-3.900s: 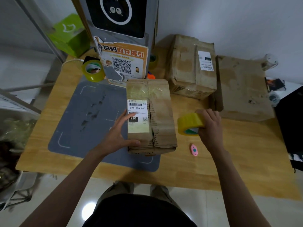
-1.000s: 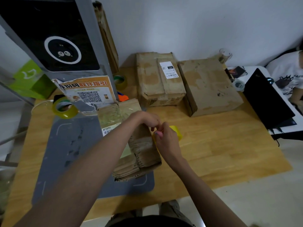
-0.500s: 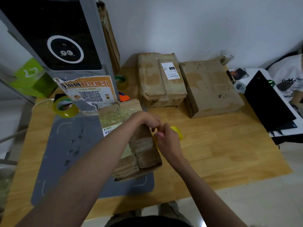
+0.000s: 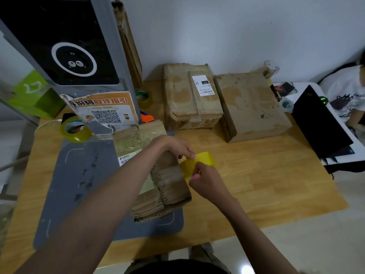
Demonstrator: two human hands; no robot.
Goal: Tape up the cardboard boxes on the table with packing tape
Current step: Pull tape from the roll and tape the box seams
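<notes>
A worn cardboard box [image 4: 167, 186] with a white label lies on the grey mat [image 4: 79, 184] right in front of me. Both hands meet at the box's right edge around a yellow packing tape roll [image 4: 204, 159]. My left hand [image 4: 173, 147] reaches across the box and pinches the roll's upper edge. Below the roll, the curled fingers of my right hand [image 4: 207, 184] hold a small pink cutter [image 4: 196, 176] close to the tape. Whether the blade touches the tape is hidden. Two more cardboard boxes [image 4: 189, 95] [image 4: 250, 107] stand side by side at the back.
A grey kiosk [image 4: 69, 46] with an orange QR poster stands at the back left. Two more tape rolls [image 4: 76, 131] [image 4: 145, 98] lie near it. A black laptop [image 4: 320, 123] and a seated person [image 4: 345, 95] are at the right. A glass [image 4: 270, 69] stands by the wall.
Since 3.9 s ago my left hand left the box top for the roll, and my right hand took the pink cutter off the table. Over the last second the hands barely moved.
</notes>
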